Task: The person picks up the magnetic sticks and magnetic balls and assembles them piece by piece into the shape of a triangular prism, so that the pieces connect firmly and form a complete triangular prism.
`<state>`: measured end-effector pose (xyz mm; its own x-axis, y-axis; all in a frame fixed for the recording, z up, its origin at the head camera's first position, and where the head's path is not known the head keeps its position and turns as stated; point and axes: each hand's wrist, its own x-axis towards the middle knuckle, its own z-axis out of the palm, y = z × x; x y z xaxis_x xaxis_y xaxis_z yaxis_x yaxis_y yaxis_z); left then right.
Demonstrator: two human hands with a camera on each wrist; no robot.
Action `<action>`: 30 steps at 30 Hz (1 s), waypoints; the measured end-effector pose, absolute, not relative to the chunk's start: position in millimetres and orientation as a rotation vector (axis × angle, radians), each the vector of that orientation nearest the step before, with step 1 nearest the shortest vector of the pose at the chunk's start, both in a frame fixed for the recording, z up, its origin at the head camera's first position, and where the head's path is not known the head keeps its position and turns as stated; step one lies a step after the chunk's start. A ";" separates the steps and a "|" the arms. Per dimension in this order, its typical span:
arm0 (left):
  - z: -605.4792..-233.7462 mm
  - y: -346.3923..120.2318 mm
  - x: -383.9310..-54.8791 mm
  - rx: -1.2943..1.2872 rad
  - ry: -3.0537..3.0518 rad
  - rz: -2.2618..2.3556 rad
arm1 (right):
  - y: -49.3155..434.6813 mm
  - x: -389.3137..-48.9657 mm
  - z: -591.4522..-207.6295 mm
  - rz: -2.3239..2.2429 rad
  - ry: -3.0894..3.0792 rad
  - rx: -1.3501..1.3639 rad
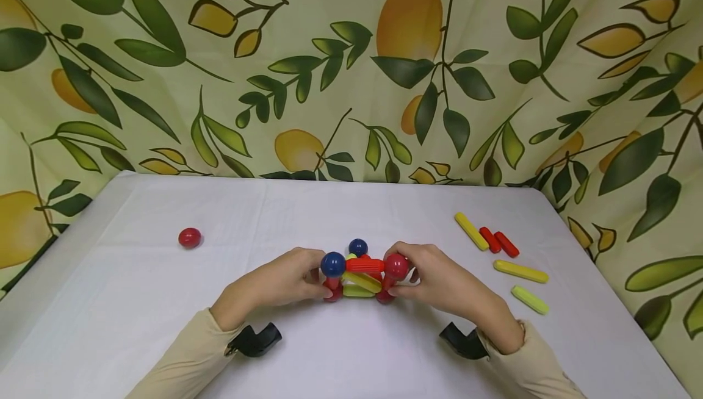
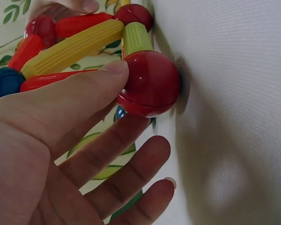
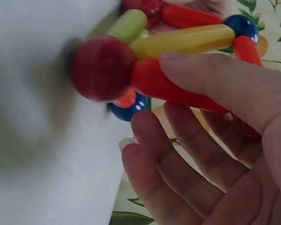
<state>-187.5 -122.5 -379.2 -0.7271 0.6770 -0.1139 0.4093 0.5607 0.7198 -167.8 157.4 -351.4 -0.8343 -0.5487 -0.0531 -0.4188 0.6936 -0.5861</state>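
A frame of magnetic building sticks and balls stands on the table between both hands. Its upper front edge is a red stick point(image 1: 365, 265) joining a blue ball point(image 1: 333, 264) and a red ball point(image 1: 396, 266). Below, a yellow stick point(image 2: 75, 47) runs diagonally above a lime stick point(image 1: 358, 291). My left hand point(image 1: 285, 274) grips the left side, its thumb on the lower red ball point(image 2: 152, 84). On the right side, my right hand point(image 1: 439, 280) has its thumb against an upright red stick point(image 3: 178, 89), above another lower red ball point(image 3: 103, 68). Another blue ball point(image 1: 358, 247) shows behind.
A loose red ball point(image 1: 190, 238) lies at the left of the white table point(image 1: 137, 301). To the right are scattered yellow sticks point(image 1: 520, 271), short red sticks point(image 1: 506, 244) and a lime stick point(image 1: 529, 299). A patterned curtain point(image 1: 340, 82) hangs behind the table.
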 end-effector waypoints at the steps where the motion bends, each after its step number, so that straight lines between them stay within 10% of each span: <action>1: -378.9 -122.6 -187.3 0.878 2.415 0.974 | 157.6 -168.0 -353.2 -0.860 2.670 -0.769; 30: -376.5 -121.6 -184.3 0.998 2.310 0.961 | 147.4 -171.7 -381.9 -0.990 2.804 -0.467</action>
